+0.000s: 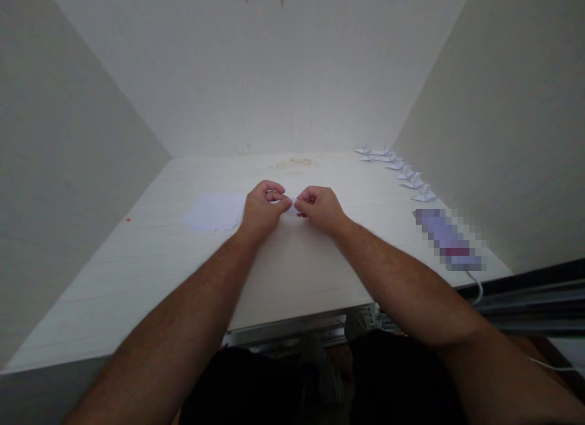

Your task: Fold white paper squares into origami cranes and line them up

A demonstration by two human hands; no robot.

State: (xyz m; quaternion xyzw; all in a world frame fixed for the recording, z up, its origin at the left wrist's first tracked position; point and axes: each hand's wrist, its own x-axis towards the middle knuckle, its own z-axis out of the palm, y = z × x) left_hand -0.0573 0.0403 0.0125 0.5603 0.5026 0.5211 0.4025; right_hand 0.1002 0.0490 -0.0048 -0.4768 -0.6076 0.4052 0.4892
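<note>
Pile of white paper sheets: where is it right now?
In the head view, the pile of white paper sheets lies on the pale table, left of centre, immediately to the left of the left hand.

Indoor, booth-like desk nook — home or office, can't tell | pale wood-grain table (311, 273) | plain walls (283, 78) close on three sides | white cable (480, 287) over right edge

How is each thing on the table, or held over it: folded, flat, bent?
Left hand, pinching
Right hand, pinching
Small paper, held between both hands; folds unclear
Paper sheets, flat, piled
Paper birds, folded, lined up
Blurred gadget, lying down
White cable, bent
</note>
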